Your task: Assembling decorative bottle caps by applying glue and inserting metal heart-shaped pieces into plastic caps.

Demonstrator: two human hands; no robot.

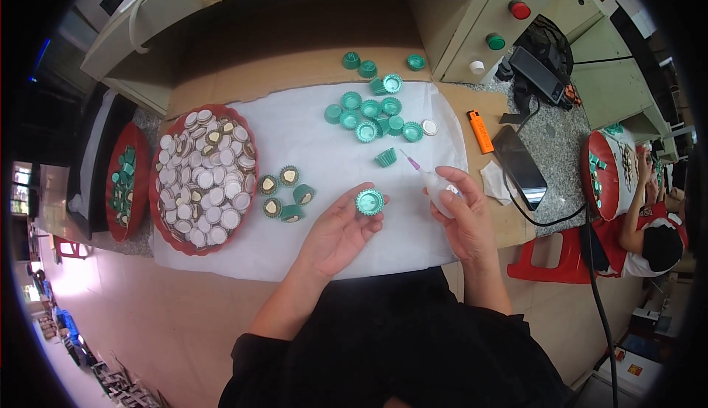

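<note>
My left hand [341, 231] grips a green bottle cap [369, 201] by its edge, hollow side up. In my right hand [468, 220] is a small white squeeze bottle [442, 192] with a thin pink needle tip [411, 161], pointing up and left, apart from the cap. Beyond them lies a loose cluster of green caps [366, 130], some hollow side up, with one cap [386, 158] closest to the needle. Left of my left hand sit several green caps [293, 212] and gold-faced discs [272, 207].
A red scalloped tray [155, 209] heaped with white-backed discs [206, 179] stands left on the white sheet [295, 124]. Farther left is a red tray of green caps [124, 187]. An orange lighter [480, 131], a phone [520, 168] and a cable lie right. Another person [641, 238] sits far right.
</note>
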